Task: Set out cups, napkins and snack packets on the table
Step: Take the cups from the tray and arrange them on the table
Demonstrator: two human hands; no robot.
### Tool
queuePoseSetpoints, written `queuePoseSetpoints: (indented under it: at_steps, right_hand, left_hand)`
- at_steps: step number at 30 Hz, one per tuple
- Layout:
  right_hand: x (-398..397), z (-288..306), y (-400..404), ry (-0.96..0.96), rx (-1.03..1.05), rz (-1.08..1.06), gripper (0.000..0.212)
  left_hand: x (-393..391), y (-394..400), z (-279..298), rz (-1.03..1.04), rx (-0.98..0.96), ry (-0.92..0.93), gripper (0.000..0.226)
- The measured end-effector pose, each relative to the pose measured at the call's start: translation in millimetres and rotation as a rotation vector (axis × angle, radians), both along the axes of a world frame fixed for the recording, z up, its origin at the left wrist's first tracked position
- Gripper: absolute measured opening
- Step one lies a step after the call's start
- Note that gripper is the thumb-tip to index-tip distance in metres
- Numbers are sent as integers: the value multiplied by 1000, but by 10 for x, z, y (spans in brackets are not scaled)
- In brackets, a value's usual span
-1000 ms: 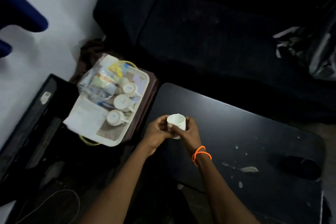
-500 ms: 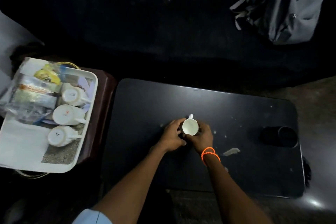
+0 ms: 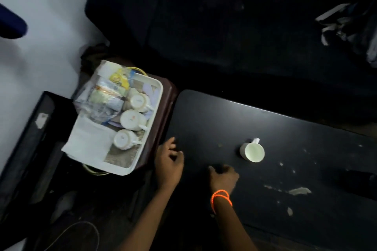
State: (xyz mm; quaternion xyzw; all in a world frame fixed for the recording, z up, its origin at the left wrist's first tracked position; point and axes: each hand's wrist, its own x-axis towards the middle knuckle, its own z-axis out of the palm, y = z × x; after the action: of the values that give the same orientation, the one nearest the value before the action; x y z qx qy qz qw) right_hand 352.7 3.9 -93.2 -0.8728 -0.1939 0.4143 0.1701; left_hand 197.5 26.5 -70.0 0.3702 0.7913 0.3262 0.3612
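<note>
One white cup (image 3: 253,151) stands upright on the black table (image 3: 285,179), its handle pointing away from me. Both hands are off it. My left hand (image 3: 169,162) hovers over the table's left edge with fingers apart and nothing in it. My right hand (image 3: 224,176), with an orange bracelet at the wrist, rests low on the table with fingers curled under, holding nothing. To the left, a white tray (image 3: 158,96) holds three upturned cups (image 3: 131,120), clear-bagged snack packets (image 3: 104,96) and white napkins (image 3: 87,144).
The tray sits on a dark brown stool (image 3: 163,120) beside the table. A dark sofa (image 3: 224,26) runs behind the table, with grey cloth (image 3: 350,26) at its right end. A dark object (image 3: 359,181) lies at the table's right. A black box (image 3: 26,149) lies on the floor at left.
Both hands have let go of the cup, which now stands alone on the table. The hands have drawn back left toward the tray, and the view has swung left.
</note>
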Motion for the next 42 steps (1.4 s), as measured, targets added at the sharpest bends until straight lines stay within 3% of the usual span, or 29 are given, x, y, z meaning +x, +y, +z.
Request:
queuePoseSetpoints:
  at_steps: [3,5,8,10,12,14,18,23,25,27,30,33,38,42]
  right_hand:
    - [-788,164,97,93,219,275,36]
    - [-1262,304,171,191,333,468,32]
    - [-1683,422,346,316,389,689,45]
    - [-1917,463,445,395,304,819,67]
    - [-2029,481,519,412,219,857,75]
    - [-2090,490,561,416,214,823,67]
    - [-2063,518,600,463,214,723,49]
    - [-1891,644,541,570,415,478,21]
    - [-1774,702,491,652,433,319,44]
    - [-1579,676,471,815,325,164,69]
    - [-1130,615,439,974,220,163,57]
    - [-640,515,356,855,265,133,48]
    - [-33,273,71,332,320,23,61]
    - [252,44,-112,-10,321,-141,52]
  left_hand:
    - [-709,-147,148,160,86,332,44]
    - [-1136,-169,199,331,40,379,46]
    - [-1490,14,174,423,-141,173,43]
    - [-1705,146,125,380,-267,39,51]
    - [-1806,282,112,433,-329,-225,57]
    - [-1895,352,102,517,-349,-423,52]
    - [-1969,387,140,609,-329,-594,38]
    - [-1879,158,348,529,-201,-980,40]
    - [-1747,55,385,457,-123,-1130,33]
    - [-1538,18,385,406,-54,-1247,28]
    - [-1154,60,330,315,-52,-1273,26]
    - [-731,148,188,154,-194,-1166,27]
    - [100,208,-37,-232,-407,-820,30]
    - [717,198,-223,-439,-490,-621,40]
